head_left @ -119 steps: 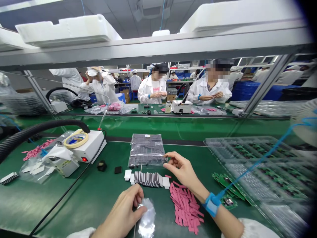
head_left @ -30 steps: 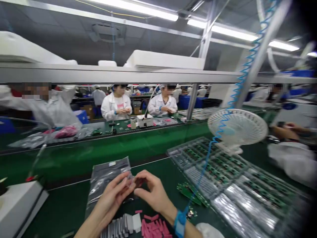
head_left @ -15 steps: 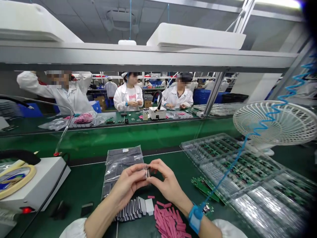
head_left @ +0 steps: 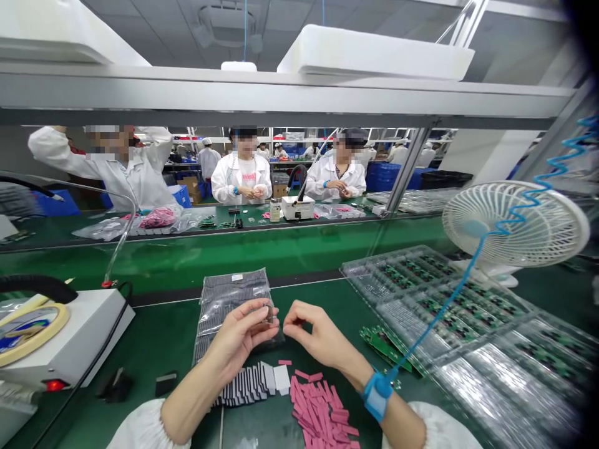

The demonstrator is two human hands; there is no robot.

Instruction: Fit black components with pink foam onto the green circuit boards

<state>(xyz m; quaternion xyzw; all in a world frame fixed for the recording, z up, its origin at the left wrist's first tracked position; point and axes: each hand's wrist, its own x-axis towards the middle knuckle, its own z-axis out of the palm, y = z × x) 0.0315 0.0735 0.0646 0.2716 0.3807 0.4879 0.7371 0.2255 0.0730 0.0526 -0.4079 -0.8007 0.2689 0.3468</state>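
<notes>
A small part with a dark, shiny face [head_left: 268, 313] is pinched in the fingers of my left hand [head_left: 243, 330]; its exact kind is too small to make out. My right hand [head_left: 316, 333] is a little to the right, thumb and forefinger pressed together, and whatever may lie between them is hidden. Below the hands a row of grey and white flat pads [head_left: 248, 385] leans in a line, ending in a white square [head_left: 281, 379]. Beside it lies a heap of pink strips [head_left: 322, 411]. Behind my left hand rests a bag of grey strips [head_left: 224, 293].
Clear trays of green circuit boards [head_left: 449, 299] cover the right side, with loose boards [head_left: 386, 349] nearby. A white fan [head_left: 515, 224] stands behind them. At left is a white machine [head_left: 93, 330] and a black block [head_left: 165, 383]. Co-workers sit across a green partition [head_left: 281, 246].
My right hand has come away from the small part and moved slightly right, its fingertips now pinched. The left hand keeps the part. The view has tilted slightly.
</notes>
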